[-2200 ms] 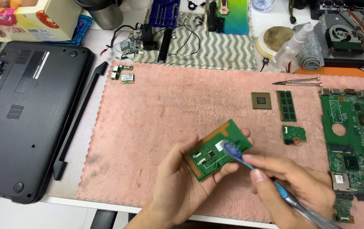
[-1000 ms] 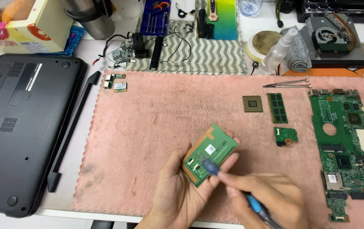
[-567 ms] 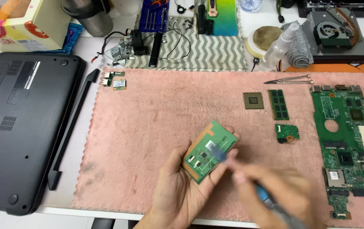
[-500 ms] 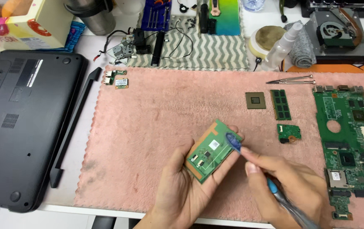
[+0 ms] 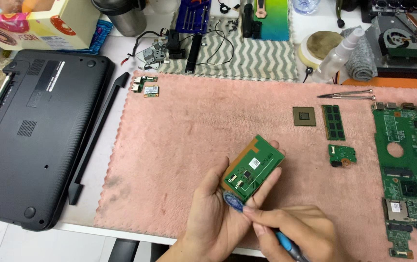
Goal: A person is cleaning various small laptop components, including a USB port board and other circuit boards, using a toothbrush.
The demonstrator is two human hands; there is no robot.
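Observation:
My left hand (image 5: 218,218) cradles a small green circuit board (image 5: 253,167) with an orange edge, tilted above the pink mat (image 5: 179,145). My right hand (image 5: 298,230) grips a blue-handled brush (image 5: 266,228). Its bristle head rests at the board's lower left corner, over my left palm. Both hands are near the mat's front edge.
A black laptop base (image 5: 29,140) lies upside down at the left, a black strip (image 5: 97,136) beside it. On the mat lie a green motherboard (image 5: 410,170), a chip (image 5: 304,116), a memory stick (image 5: 333,122), a small board (image 5: 342,155) and two small cards (image 5: 145,87). Tools, a spray bottle (image 5: 337,56) and a fan (image 5: 402,41) crowd the back.
The brush head has swept back and forth over the board, from its upper right edge down to its lower left corner. The board stays held in my left hand.

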